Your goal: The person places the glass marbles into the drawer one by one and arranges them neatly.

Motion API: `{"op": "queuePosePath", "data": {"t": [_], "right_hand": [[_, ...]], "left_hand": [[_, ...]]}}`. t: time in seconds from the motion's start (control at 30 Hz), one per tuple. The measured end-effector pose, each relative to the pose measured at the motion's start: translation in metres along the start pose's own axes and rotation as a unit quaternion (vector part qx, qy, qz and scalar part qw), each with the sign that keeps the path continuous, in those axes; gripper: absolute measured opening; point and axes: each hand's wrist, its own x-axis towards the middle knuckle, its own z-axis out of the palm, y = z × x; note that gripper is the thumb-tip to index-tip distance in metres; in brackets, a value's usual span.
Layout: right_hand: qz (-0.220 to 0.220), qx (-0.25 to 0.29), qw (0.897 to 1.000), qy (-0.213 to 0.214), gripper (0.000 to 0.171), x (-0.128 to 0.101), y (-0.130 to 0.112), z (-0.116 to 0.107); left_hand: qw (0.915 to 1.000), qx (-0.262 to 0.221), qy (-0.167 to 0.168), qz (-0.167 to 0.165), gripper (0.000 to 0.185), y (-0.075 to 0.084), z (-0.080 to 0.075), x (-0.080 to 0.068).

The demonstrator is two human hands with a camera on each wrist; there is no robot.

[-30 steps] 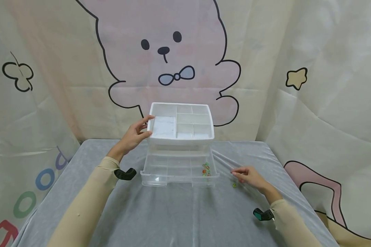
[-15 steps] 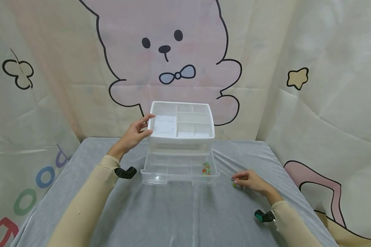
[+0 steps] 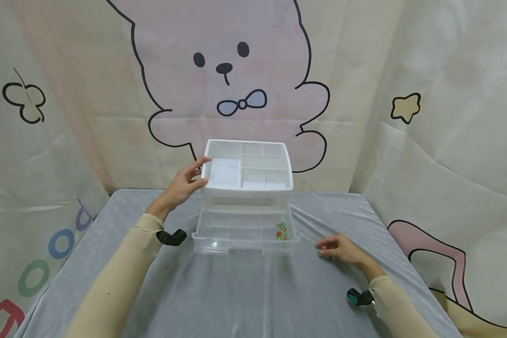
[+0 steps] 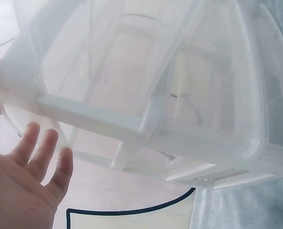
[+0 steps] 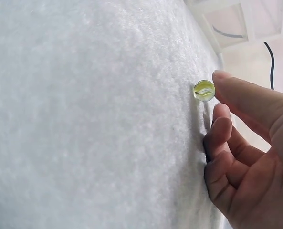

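Observation:
My left hand (image 3: pixel 180 186) holds the left rim of a white storage box (image 3: pixel 249 190) with a divided top tray; the left wrist view shows several fingers (image 4: pixel 49 145) spread beside the clear side wall. Below that tray, a clear drawer (image 3: pixel 245 246) is pulled out, and several green and orange marbles (image 3: pixel 281 232) lie in its right compartment. To the right of the box, my right hand (image 3: pixel 342 249) is low over the cloth. Its thumb tip touches a yellow-green glass marble (image 5: pixel 204 90) on the cloth, and the other fingers curl loosely beneath the thumb.
A grey velvety cloth (image 3: pixel 245 300) covers the table. Behind it hangs a curtain (image 3: pixel 118 84) printed with a pink bear, with more printed fabric on both sides. A dark camera mount sits on each wrist.
My right hand has lowered slightly to the marble on the cloth, and its thumb now reaches it. The left hand, the box and the marbles in the drawer stay in place.

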Motion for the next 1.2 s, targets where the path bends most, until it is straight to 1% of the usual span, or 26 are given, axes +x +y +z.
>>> {"op": "queuePosePath", "data": {"t": [0.23, 0.4, 0.6, 0.77, 1.03, 1.2], "right_hand": [[-0.008, -0.005, 1.0, -0.002, 0.024, 0.0002, 0.0004, 0.0002], [-0.011, -0.006, 1.0, -0.005, 0.022, 0.0007, -0.0035, 0.0015], [-0.024, -0.012, 1.0, -0.016, 0.02, 0.0006, -0.005, 0.0008], [-0.028, -0.006, 0.999, -0.025, 0.018, -0.0004, -0.0067, -0.001], [-0.048, -0.017, 0.998, -0.024, 0.015, -0.0014, -0.0056, -0.0011], [-0.034, -0.011, 0.999, -0.016, 0.017, -0.0025, -0.0085, -0.0021]], "left_hand": [[0.9999, -0.017, -0.003, 0.001, 0.06, 0.0015, 0.0008, -0.0003], [0.9998, -0.019, -0.004, 0.001, 0.06, 0.0016, 0.0002, -0.0006], [0.9999, -0.012, -0.006, -0.003, 0.06, 0.0024, 0.0, -0.0015], [1.0, -0.006, -0.004, -0.001, 0.06, 0.0025, 0.0004, -0.0006], [1.0, -0.005, -0.004, 0.004, 0.06, 0.0005, 0.001, 0.0003], [1.0, -0.004, -0.002, -0.001, 0.06, 0.0008, 0.0008, -0.0001]]}}
